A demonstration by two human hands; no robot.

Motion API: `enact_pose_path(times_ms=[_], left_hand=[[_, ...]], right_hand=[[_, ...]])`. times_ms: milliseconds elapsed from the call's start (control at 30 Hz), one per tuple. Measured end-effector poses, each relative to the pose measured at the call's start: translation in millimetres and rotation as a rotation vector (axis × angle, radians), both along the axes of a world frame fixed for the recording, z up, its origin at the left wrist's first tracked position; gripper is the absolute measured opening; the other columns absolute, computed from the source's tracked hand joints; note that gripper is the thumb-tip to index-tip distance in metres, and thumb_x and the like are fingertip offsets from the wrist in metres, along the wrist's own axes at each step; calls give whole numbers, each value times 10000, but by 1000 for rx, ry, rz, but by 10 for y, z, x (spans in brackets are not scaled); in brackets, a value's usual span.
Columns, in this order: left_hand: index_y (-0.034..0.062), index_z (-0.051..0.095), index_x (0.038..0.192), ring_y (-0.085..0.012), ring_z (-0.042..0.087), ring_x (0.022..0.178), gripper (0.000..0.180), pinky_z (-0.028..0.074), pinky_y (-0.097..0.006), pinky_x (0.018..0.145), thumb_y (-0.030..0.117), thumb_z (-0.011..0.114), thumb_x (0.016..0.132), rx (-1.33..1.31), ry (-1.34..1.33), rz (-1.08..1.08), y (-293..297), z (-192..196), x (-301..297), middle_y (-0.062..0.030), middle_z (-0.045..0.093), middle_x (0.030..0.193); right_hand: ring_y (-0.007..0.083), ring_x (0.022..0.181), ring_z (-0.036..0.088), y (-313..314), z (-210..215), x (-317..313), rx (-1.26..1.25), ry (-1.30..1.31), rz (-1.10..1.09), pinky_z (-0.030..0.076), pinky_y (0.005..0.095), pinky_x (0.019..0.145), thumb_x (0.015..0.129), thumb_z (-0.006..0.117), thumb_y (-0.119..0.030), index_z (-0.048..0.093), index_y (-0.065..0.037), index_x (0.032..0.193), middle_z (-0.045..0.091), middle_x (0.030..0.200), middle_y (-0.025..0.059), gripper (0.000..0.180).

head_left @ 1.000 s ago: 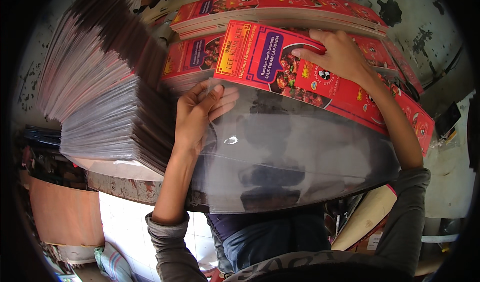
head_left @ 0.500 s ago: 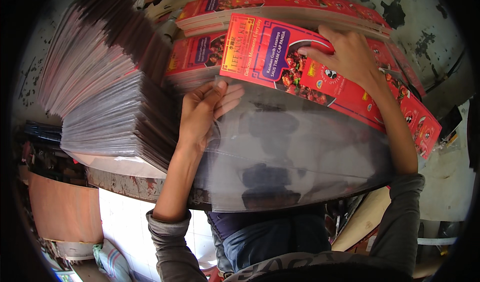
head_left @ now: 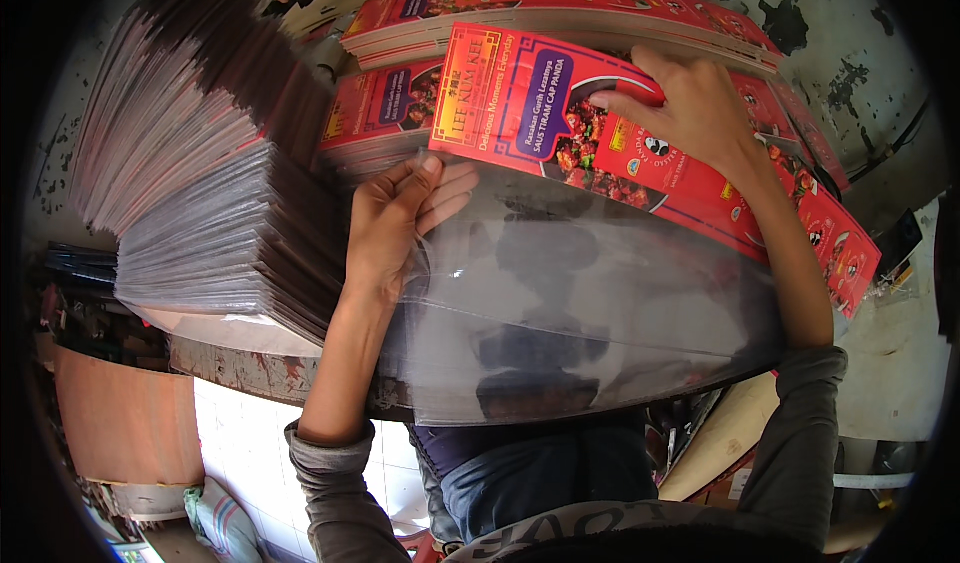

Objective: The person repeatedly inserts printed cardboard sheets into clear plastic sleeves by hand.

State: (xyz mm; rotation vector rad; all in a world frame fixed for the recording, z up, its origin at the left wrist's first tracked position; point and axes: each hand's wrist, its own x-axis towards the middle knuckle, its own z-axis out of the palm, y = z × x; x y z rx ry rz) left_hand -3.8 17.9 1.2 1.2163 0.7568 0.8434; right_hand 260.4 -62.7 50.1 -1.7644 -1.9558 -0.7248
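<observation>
The left hand [head_left: 395, 228] grips the upper left edge of a clear, glossy plastic sleeve [head_left: 580, 313], fingers curled over the rim and thumb on top. The right hand [head_left: 690, 113] lies flat with fingers spread on a red printed flat carton sheet [head_left: 520, 103], pressing it down; it encloses nothing. The lower edge of this sheet meets the open top edge of the sleeve; whether it has entered the sleeve cannot be told.

The sleeve lies across the worktop in front of the person, and its near edge overhangs the worktop edge [head_left: 240, 373] above the person's lap.

Clearances:
- Left: a tall fanned stack of clear plastic sleeves [head_left: 200, 193] stands just beside the left hand, touching the wrist area; little room on that side
- Far side: piles of red printed carton sheets [head_left: 560, 3] lie directly behind the held sheet, overlapping it
- Right: further red sheets [head_left: 840, 243] extend under the right forearm to the worktop's right edge
</observation>
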Motion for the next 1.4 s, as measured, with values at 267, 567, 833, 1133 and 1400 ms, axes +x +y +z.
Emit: enact_pose_path(times_ms=[267, 567, 833, 1133, 1400], left_hand=[[-71, 564, 1028, -230, 644, 918, 257, 532, -289, 790, 156, 528, 914, -14, -23, -4, 7, -13, 7, -179, 638, 976], [-71, 577, 1015, -147, 645, 807, 235, 535, -257, 734, 135, 531, 911, -1, -56, -22, 66, -9, -63, -120, 646, 913], [-78, 583, 1033, -105, 626, 749, 240, 514, -220, 671, 116, 547, 898, -66, -42, -105, 128, -43, -104, -108, 651, 895], [-58, 603, 1029, -201, 628, 694, 234, 501, -270, 652, 115, 553, 880, 410, 292, 196, 110, 52, -223, -124, 656, 859], [35, 508, 1167, -331, 497, 1021, 449, 425, -431, 815, 220, 649, 784, 1317, 950, 250, -289, 155, -233, -147, 477, 1123]], right_hand=[[320, 569, 573, -7, 6, 7, -39, 27, 33, 451, 364, 539, 736, 709, -421, 610, 30, 854, 578, 625, 171, 476], [343, 541, 540, 28, -137, -55, -239, 190, 154, 434, 393, 549, 789, 650, -436, 589, 23, 791, 537, 578, 182, 462], [336, 469, 510, 5, -265, -245, -605, 188, 277, 436, 411, 494, 822, 530, -563, 509, -9, 670, 440, 458, 158, 575], [347, 940, 519, -598, -92, -89, -411, 61, 175, 441, 432, 787, 797, 596, -496, 467, -50, 1095, 479, 1046, 182, 552], [373, 1176, 379, -1587, -390, 691, -395, 370, -133, 307, 465, 974, 802, 579, -469, 389, -98, 1284, 353, 1277, 177, 637]])
